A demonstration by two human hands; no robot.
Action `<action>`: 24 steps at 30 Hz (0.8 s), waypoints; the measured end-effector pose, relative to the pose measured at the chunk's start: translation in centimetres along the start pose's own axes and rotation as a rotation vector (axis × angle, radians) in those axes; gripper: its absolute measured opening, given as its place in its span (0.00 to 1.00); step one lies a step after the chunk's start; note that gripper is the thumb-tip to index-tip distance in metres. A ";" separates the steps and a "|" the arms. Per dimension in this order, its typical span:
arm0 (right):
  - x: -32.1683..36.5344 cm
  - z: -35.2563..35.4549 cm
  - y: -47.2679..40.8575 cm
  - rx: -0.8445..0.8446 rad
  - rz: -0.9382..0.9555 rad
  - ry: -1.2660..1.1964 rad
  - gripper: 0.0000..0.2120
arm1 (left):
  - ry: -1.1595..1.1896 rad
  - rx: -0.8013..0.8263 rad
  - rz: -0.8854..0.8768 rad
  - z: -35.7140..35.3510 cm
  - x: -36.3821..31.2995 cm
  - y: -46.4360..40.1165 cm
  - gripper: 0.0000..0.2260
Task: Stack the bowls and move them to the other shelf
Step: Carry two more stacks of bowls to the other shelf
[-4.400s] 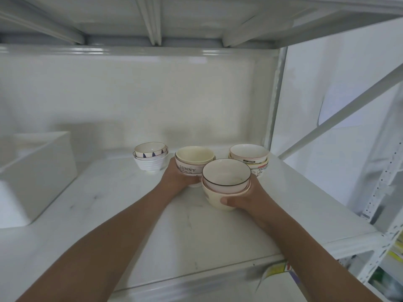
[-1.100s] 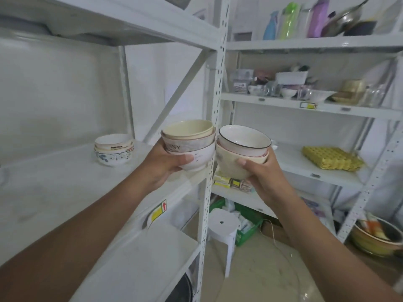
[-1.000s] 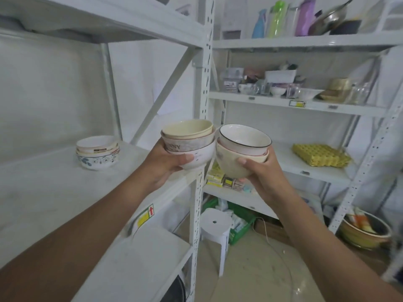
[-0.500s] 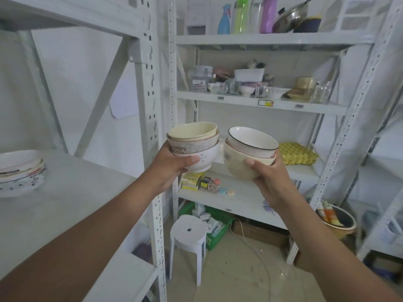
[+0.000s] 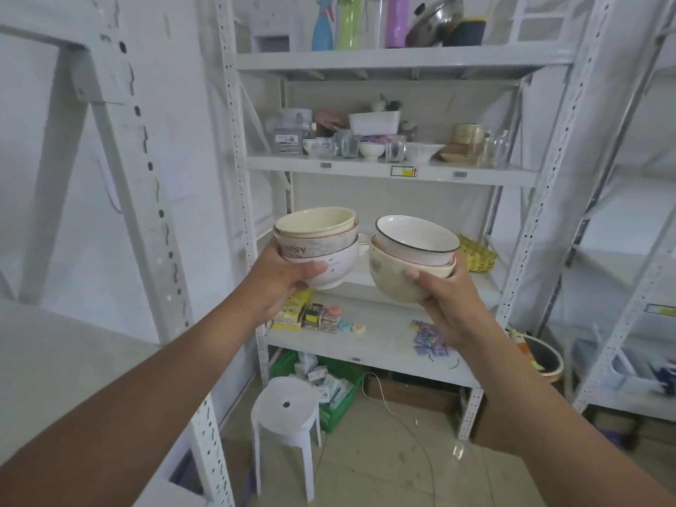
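My left hand (image 5: 281, 283) grips a stack of three bowls (image 5: 322, 247): a cream one on top, one with lettering in the middle, a white one below. My right hand (image 5: 446, 305) holds a second stack of bowls (image 5: 406, 261), a white black-rimmed bowl nested in a pink-rimmed one and a cream one. Both stacks hang in the air side by side, in front of a white shelf unit (image 5: 384, 170). The board behind them (image 5: 479, 283) carries a yellow woven mat (image 5: 477, 254).
A white stool (image 5: 285, 411) stands on the floor below, beside a green crate (image 5: 340, 393). The lower board holds small boxes (image 5: 311, 316). Cups and glasses (image 5: 365, 148) crowd the board above. A white upright (image 5: 146, 199) of the first shelf rises at left.
The view has swung right, away from the first shelf and its remaining bowls, toward the other shelf unit. Both hands keep their stacks, held at the same height.
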State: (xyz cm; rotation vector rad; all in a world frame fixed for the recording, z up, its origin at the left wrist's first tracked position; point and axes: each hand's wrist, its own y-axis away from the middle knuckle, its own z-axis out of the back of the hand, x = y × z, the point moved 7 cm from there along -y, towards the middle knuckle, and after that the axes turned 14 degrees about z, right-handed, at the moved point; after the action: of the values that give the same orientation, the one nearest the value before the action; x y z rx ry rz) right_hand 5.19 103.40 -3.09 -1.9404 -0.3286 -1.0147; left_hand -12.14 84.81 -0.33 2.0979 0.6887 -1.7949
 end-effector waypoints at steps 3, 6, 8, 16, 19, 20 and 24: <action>-0.7 1.1 -1.2 -0.020 0.010 0.007 0.45 | 0.005 0.025 0.004 -0.3 0.5 -2.3 0.46; -1.9 2.1 -2.6 -0.045 0.017 0.011 0.44 | 0.030 0.057 0.007 -0.2 1.1 -5.0 0.45; -3.1 2.9 -3.7 -0.057 0.011 0.023 0.45 | 0.032 0.082 0.009 -0.3 1.5 -6.8 0.43; -6.0 4.9 -8.5 -0.139 0.024 0.057 0.52 | 0.034 0.172 0.016 -0.1 2.1 -15.0 0.37; -6.6 5.7 -10.0 -0.149 0.042 0.078 0.50 | 0.045 0.178 0.025 0.2 2.4 -17.8 0.39; -6.8 6.1 -10.5 -0.165 0.044 0.082 0.51 | 0.050 0.184 0.027 0.2 2.5 -18.7 0.39; -8.1 7.7 -12.1 -0.211 0.030 0.092 0.53 | 0.060 0.205 0.043 0.1 3.4 -22.0 0.37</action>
State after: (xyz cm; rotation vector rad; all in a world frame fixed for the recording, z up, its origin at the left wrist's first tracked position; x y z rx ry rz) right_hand -2.85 117.76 -4.09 -2.0708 -0.1451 -1.1536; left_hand -23.59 103.85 -1.84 2.2864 0.4876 -1.8552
